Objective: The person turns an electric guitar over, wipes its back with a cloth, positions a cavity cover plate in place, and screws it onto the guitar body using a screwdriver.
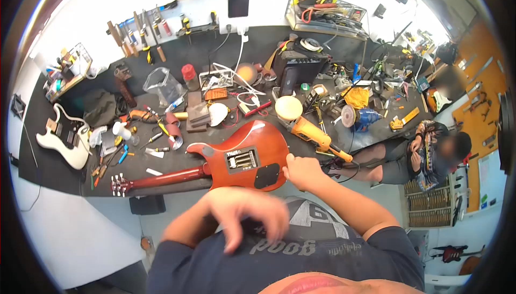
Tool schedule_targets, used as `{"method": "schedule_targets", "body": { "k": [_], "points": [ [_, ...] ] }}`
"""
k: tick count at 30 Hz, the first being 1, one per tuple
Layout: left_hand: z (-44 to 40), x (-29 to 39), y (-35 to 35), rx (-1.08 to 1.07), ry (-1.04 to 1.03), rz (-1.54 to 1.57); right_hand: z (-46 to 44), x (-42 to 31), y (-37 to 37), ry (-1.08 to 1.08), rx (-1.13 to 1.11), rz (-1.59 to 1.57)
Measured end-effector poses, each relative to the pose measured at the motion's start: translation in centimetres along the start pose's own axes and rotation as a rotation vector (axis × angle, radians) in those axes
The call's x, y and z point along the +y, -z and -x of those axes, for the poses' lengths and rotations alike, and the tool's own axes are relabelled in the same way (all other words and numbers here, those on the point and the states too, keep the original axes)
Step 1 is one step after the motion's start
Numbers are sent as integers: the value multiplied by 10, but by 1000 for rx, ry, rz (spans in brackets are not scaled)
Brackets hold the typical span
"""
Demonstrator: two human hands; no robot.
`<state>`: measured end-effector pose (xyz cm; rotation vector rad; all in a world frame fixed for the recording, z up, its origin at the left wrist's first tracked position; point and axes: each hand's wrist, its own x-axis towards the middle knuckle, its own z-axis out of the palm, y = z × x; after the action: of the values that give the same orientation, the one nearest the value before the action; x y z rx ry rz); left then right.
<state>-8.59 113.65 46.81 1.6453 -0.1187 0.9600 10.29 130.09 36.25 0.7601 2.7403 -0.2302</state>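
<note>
A reddish-brown electric guitar [231,159] lies face down along the bench's front edge, its neck toward the left. In its back, an uncovered cavity [243,159] shows metal springs, and a dark cover plate [269,177] sits nearer the body's end. At that end, my right hand [303,172] is closed on the body's rim, thumb along the edge. Over my chest, in front of the guitar, my left hand [250,213] is raised with thumb and fingers apart. Motion blurs it, and nothing shows in it.
A yellow power polisher [312,135] with a round pad lies just behind the guitar. Pliers, screwdrivers and other tools crowd the dark workbench [59,178]. A white guitar body [67,138] lies at left. Another person [430,151] sits at the right, near a blue bench grinder [368,117].
</note>
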Motion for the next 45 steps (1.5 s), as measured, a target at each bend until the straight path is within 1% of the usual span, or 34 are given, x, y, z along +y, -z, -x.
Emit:
{"method": "schedule_targets", "body": {
  "k": [1,2,3,5,7,8,9,10,11,12,17,19,21,22,24,26,27,29,31,32,35,37,38,40,41,42,45],
  "points": [
    [-18,24,-17,-215,-26,-26,-1,0,1,-4,-33,18],
    [-24,38,-24,-180,38,-93,-3,3,-1,15,-6,44],
    [-24,42,-24,-212,32,-161,-4,3,-3,18,16,56],
    [-35,62,-31,84,-33,-390,-7,8,-8,47,55,95],
    [-34,73,-40,536,-187,-556,-11,11,-14,78,140,119],
    [-39,69,-52,686,-291,-444,-7,9,-13,62,85,118],
    [-46,63,-53,737,-395,-379,-10,10,-10,49,38,118],
    [-54,56,-54,782,-500,-319,-12,11,-6,26,42,93],
    [-57,50,-50,762,-543,-261,-8,8,-6,9,45,62],
    [-61,46,-50,720,-529,-219,-1,5,-3,1,19,53],
    [-68,42,-42,514,-346,-82,0,9,-5,46,81,33],
    [-73,47,-41,456,-280,-49,-6,10,-12,11,16,28],
    [-79,52,-41,411,-222,-18,-9,14,-22,-14,24,23],
    [-83,56,-42,394,-200,-9,-8,14,-20,-21,-7,51],
    [-89,59,-44,401,-193,-7,-16,7,-17,-30,-58,72],
    [-86,52,-40,448,-249,0,-8,3,-9,-70,-122,63],
    [-83,48,-38,471,-277,3,-10,8,-13,-31,-91,61],
    [-72,48,-25,412,-327,-46,-8,20,-31,27,-29,78],
    [-76,46,-22,399,-375,-21,6,4,-1,28,-9,45],
    [-81,45,-26,418,-404,22,6,3,2,23,-3,65],
    [-100,31,-44,593,-602,214,8,8,-6,46,74,37],
    [-108,30,-51,638,-550,391,10,11,-7,36,31,62],
    [-107,34,-52,614,-418,464,11,10,-5,29,33,26],
    [-107,36,-52,587,-318,575,7,15,-26,14,25,52],
    [-112,34,-52,569,-346,601,3,16,-22,-10,47,77],
    [-116,31,-54,553,-373,627,2,17,-18,-32,-12,71],
    [-113,34,-44,447,-324,533,2,16,-15,-28,-9,52]
  ]
}}
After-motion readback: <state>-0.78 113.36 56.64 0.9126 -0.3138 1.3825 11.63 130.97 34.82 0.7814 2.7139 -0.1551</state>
